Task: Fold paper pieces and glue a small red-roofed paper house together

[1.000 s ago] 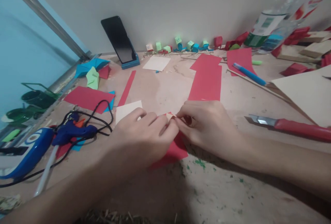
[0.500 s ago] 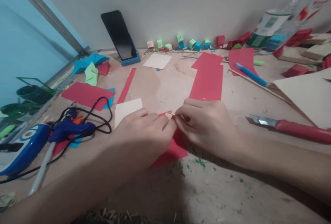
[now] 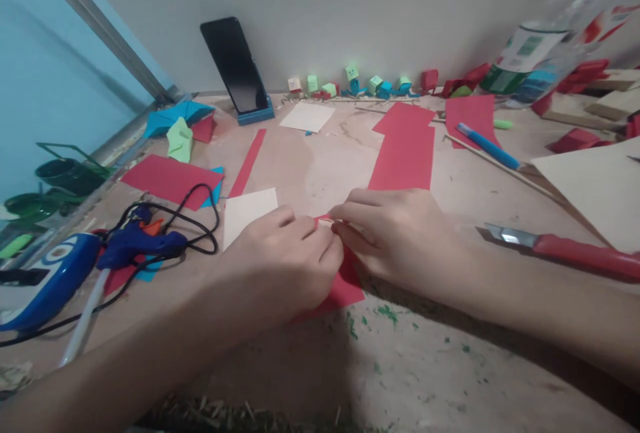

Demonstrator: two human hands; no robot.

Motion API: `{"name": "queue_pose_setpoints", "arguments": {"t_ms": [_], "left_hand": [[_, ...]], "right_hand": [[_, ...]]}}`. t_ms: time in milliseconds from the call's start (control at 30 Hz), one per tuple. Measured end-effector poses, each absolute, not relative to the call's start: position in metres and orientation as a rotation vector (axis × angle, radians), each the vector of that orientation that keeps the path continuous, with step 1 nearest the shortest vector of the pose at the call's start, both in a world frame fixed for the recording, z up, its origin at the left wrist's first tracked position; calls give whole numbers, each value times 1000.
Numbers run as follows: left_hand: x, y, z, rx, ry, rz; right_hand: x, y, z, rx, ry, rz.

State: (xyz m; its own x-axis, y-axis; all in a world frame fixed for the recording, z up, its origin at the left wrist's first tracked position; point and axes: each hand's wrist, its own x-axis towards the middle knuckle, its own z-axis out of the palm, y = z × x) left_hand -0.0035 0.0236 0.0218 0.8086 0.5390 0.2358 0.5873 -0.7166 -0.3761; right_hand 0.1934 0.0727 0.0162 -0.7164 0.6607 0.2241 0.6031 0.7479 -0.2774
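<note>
While both wrists angle inward, the hands (image 3: 290, 263) pinch a small pale piece (image 3: 325, 223) between fingertips.

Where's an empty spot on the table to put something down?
Mostly between the thin red paper strip and the long red paper sheet. A smaller one lies between that sheet and the red-handled knife. It's crowded around the blue glue gun and along the gray wall.

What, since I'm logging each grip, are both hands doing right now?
Left hand: closed, seemingly pinching the small pale piece.
Right hand: fingers curled at that piece; whether they grip it cannot be told.
</note>
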Motion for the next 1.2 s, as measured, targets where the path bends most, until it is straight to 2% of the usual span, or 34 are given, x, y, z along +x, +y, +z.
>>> {"name": "queue_pose_setpoints", "arguments": {"t_ms": [167,400,700,1000,1200], "left_hand": [[-1,21,31,-2536,-738,-71],[7,11,27,-2441,-1086,-160],[0,17,26,-2604,-1109,-241],[4,17,25,-2666,-1039,-213],[4,20,21,-2591,-825,-98]], "right_hand": [[193,73,17,-897,-2635,293],[194,70,11,-895,-2456,284],[195,66,10,-898,-2542,246],[191,64,11,-948,-2613,240],[193,73,12,-742,-2739,189]]}}
